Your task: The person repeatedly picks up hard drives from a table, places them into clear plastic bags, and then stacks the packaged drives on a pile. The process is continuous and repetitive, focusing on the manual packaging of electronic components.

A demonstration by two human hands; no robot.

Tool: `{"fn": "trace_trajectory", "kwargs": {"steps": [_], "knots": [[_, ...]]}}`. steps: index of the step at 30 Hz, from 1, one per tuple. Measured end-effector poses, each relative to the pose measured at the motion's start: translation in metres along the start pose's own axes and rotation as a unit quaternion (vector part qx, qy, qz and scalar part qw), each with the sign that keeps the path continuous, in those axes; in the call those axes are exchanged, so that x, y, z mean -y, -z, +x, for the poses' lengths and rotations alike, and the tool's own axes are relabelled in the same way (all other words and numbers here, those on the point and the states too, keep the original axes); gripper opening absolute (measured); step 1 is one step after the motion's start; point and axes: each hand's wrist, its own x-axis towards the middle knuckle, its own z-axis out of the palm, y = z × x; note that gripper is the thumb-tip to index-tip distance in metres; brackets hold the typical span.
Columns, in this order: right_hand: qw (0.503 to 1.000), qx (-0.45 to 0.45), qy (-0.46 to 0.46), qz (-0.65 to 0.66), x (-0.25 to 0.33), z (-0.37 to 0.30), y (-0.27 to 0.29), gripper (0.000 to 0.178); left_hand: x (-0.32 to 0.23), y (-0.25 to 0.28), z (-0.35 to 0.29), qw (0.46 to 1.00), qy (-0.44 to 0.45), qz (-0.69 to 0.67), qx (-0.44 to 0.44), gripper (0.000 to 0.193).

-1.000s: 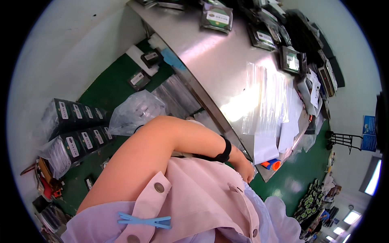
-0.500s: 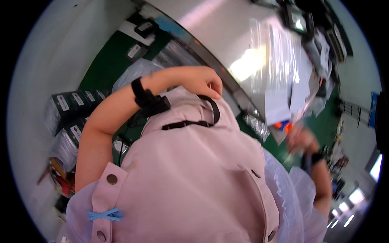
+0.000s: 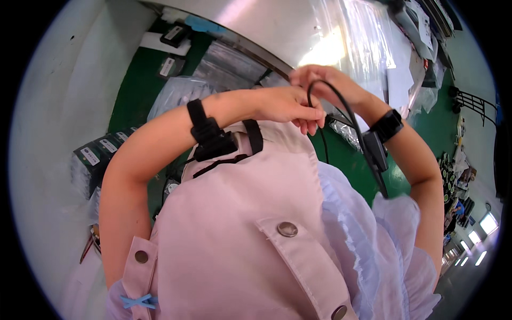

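Observation:
In front of my apron, my left hand has its fingers curled and its thumb pressed forward. A black cable arches from my right wrist area, dips to the fingers of my left hand and hangs below them; the left hand appears closed on it. Just beyond, my right hand is raised close to the left, its fingertips blurred and partly behind the left hand. Black wrist devices sit on both arms, the left one and the right one. The pink apron has a black buckled strap.
A pale worktable lies ahead, with clear plastic bags and white sheets on it. On the green floor at left stand dark labelled packages and clear plastic wrapping. A black trolley is at right.
My right hand has swung in from the far right to beside my left hand, and its cable now shows. My left hand has moved slightly right and down. My view has shifted.

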Motion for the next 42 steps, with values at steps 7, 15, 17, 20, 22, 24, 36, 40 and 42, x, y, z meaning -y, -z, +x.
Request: {"fn": "trace_trajectory", "kwargs": {"steps": [7,15,17,20,22,24,36,40,42], "knots": [[0.988,0.097,-0.082,0.086,-0.04,-0.071,0.009,0.019,-0.02,-0.004,0.009,0.996,0.019,-0.044,-0.081,0.017],[0.972,0.095,-0.214,0.031,-0.018,-0.075,0.002,0.021,0.002,-0.022,0.011,0.93,0.083,0.347,0.089,0.014],[0.979,0.119,-0.162,0.021,-0.034,-0.073,-0.005,0.024,-0.003,-0.025,0.01,0.918,0.018,0.368,0.145,0.017],[0.972,0.12,-0.201,0.012,-0.032,-0.073,-0.011,0.027,0.001,-0.031,0.006,0.924,-0.025,0.353,0.144,0.017],[0.978,0.092,-0.188,-0.018,-0.021,-0.073,-0.015,0.024,-0.001,-0.033,0.007,0.944,0.0,0.31,0.11,0.016],[0.981,0.091,-0.172,-0.015,-0.019,-0.071,-0.022,0.021,-0.02,-0.038,-0.007,0.941,0.049,0.325,0.084,0.015],[0.937,-0.019,-0.308,0.162,-0.018,-0.093,-0.038,0.019,0.012,-0.029,0.021,0.945,-0.041,0.319,-0.063,0.031],[0.909,-0.027,-0.334,0.248,0.008,-0.096,-0.037,0.024,0.015,-0.018,0.035,0.967,0.008,0.247,-0.057,0.026],[0.856,0.049,-0.311,0.411,-0.007,-0.098,-0.013,0.026,0.01,-0.01,0.045,0.976,0.033,0.21,-0.042,0.023]]}}
